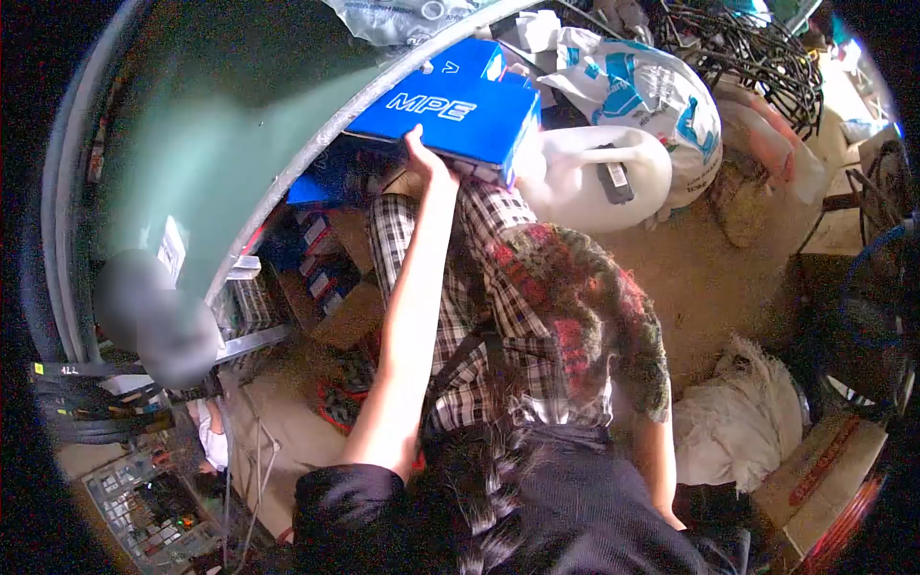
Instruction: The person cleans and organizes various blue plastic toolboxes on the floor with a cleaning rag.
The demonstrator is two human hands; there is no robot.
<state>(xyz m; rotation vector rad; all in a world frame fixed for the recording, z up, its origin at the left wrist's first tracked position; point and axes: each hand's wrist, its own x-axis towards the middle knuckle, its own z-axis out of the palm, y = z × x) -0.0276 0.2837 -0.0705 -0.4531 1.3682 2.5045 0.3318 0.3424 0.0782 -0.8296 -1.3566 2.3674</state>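
A blue box (431, 107) with white "MPE" lettering is tilted in front of me at the top middle. My left hand (428, 165) grips its near edge, thumb on top and fingers underneath, mostly hidden. Another blue surface (316, 182) shows below the box at the left. My right arm runs up the right side and passes under a red and green patterned cloth (575, 297) lying over my checked trousers. I cannot make out my right hand. Right of the box stands a white plastic jug (599, 177).
A printed plastic bag (661, 101) bulges behind the jug. A curved metal rim (316, 144) borders the green surface at left. Small boxes (321, 254) fill a carton below it. A white sack (738, 422) and a cardboard box (824, 479) lie at right; another person's white clothing (213, 441) shows lower left.
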